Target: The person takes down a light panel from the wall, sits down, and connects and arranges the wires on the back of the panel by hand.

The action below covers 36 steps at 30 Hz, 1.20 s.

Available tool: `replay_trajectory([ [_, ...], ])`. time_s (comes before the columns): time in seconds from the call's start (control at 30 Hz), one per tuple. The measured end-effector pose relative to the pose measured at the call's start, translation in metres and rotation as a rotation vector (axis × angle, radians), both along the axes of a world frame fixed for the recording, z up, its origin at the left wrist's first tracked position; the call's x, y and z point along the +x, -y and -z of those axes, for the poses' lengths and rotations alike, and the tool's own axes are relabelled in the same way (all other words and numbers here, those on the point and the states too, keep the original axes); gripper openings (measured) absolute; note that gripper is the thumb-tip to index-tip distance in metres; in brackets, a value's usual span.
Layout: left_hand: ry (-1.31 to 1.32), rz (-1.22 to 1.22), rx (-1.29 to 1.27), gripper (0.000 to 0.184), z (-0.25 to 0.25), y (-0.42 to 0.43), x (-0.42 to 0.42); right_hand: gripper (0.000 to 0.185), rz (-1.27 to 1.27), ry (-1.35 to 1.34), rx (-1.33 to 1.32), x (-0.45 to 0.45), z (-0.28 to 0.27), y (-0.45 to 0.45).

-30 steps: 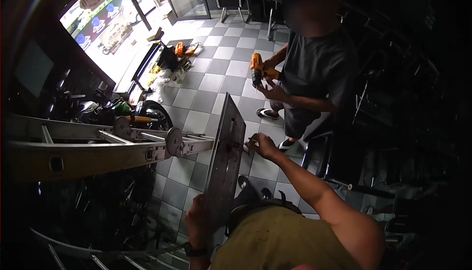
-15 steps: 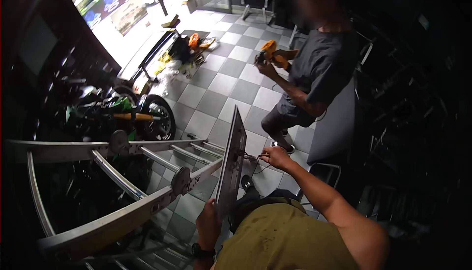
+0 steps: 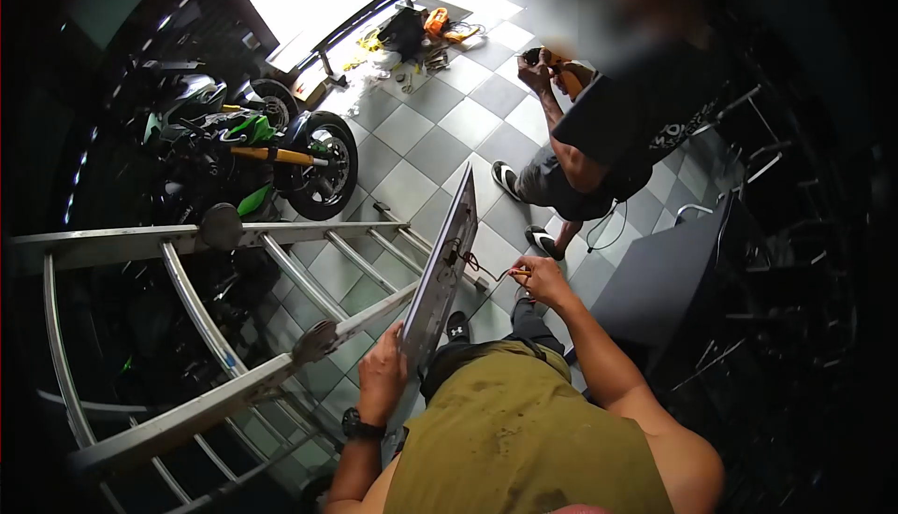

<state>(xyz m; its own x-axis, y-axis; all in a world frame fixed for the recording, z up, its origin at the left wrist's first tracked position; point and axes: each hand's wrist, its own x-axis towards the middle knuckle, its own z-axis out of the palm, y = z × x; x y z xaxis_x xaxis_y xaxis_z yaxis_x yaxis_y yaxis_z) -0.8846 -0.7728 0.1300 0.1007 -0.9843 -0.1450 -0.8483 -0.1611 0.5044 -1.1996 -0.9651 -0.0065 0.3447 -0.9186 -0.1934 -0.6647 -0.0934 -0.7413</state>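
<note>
We hold the panel (image 3: 438,280) tilted up in front of us, between our body and the ladder (image 3: 196,411), its long edge running away from us. Our left hand (image 3: 383,364) is closed on the near end of the panel, thumb and fingers wrapped at its edge, with a dark watch (image 3: 363,423) on the wrist. Our right hand (image 3: 539,281) is well to the right of the panel, thumb and fingertips pinching the end of a wire (image 3: 474,263). The wire bends across the gap from the panel's right face to those fingertips; how it is fixed there is too small for us to tell.

The ladder lies on our left, and its far end reaches behind the panel in our view. Past it a green motorcycle (image 3: 251,129) stands with its wheel towards us. Ahead to the right, a co-worker (image 3: 645,84) holds an orange drill (image 3: 572,82) in both hands, well apart from our panel. Farther off, near the bright doorway, a black bag (image 3: 402,35) lies on the tiled floor (image 3: 402,187).
</note>
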Motion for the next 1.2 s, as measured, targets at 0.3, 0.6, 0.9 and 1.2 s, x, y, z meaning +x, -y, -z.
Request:
replay_trajectory([
  [0.3,0.048,-0.096,0.005,0.058,0.019,0.102,-0.073,0.018,-0.088,0.164,0.055,-0.073,-0.015,0.109],
  [0.6,0.013,-0.192,-0.026,0.079,0.008,0.182,-0.103,0.018,-0.273,0.004,-0.162,-0.055,-0.055,0.212],
  [0.9,0.013,-0.119,0.009,0.09,0.027,0.311,-0.073,0.018,0.02,0.824,0.982,0.061,-0.026,0.32],
  [1.2,0.015,-0.085,0.056,0.074,0.035,0.447,0.019,0.02,-0.105,0.737,1.098,0.206,-0.046,0.405],
])
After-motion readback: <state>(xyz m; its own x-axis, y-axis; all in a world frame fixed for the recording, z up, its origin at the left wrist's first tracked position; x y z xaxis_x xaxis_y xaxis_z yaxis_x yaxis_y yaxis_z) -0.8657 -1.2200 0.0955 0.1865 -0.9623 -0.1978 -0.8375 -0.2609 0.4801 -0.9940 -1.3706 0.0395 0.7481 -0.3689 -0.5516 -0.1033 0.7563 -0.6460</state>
